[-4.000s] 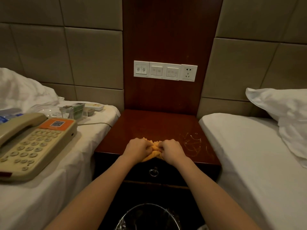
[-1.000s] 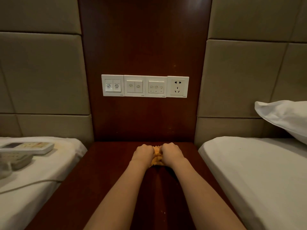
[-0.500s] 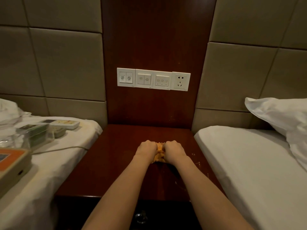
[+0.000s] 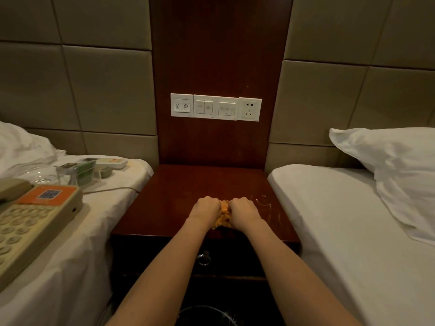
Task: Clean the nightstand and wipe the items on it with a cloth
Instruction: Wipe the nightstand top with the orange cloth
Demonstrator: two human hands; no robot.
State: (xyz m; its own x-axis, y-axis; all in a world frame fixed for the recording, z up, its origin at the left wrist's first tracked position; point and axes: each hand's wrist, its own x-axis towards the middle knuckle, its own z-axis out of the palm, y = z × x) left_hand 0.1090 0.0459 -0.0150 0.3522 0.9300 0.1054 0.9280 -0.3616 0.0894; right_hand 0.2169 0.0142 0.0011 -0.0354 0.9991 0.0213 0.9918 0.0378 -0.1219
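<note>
A bunched orange cloth [image 4: 223, 214] lies on the dark red wooden nightstand [image 4: 164, 201], near its front edge. My left hand [image 4: 205, 208] and my right hand [image 4: 244, 209] grip the cloth side by side, fingers curled over it, pressing it onto the top. Pale streaks and crumbs [image 4: 266, 204] mark the wood just right of my right hand. A beige telephone [image 4: 30, 222], a clear plastic holder [image 4: 77, 171] and a white remote [image 4: 110, 162] lie on the left bed.
White-sheeted beds flank the nightstand; the right one carries a pillow [image 4: 388, 165]. A switch and socket panel [image 4: 215, 107] sits on the wood back panel. The drawer's ring pull [image 4: 204, 258] hangs below the top. A bin rim [image 4: 207, 312] shows under my arms.
Both hands have drawn the cloth back from the rear of the nightstand toward its front edge. The view has pulled back, bringing the telephone and the drawer into sight.
</note>
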